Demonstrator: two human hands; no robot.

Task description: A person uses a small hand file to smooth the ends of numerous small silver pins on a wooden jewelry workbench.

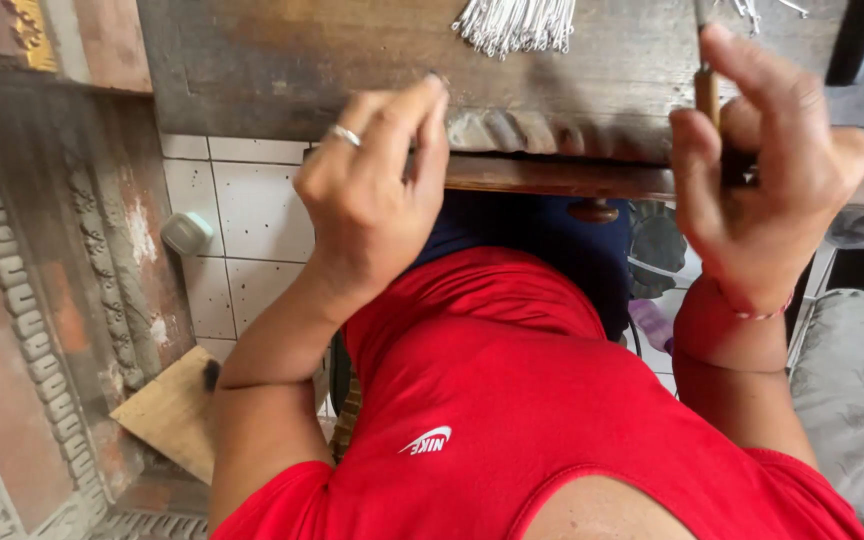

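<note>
Against the front edge of the worn wooden workbench (pixel 282 70), the right hand (pixel 767 190) pinches a slim tool with a wooden handle (pixel 707 92) upright between thumb and fingers, its metal tip reaching past the top of the view. Well apart from it, the left hand (pixel 377 195), a silver ring (pixel 344 135) on one finger, curls its fingertips over the bench edge and grips it; whether anything lies under them cannot be told. Farther back on the bench lies a bundle of thin silver wires (pixel 517 25). Below, a red shirt (pixel 512 400) fills the lap, with white floor tiles (pixel 242 220) and a carved wooden panel (pixel 42 300) to the left.
</note>
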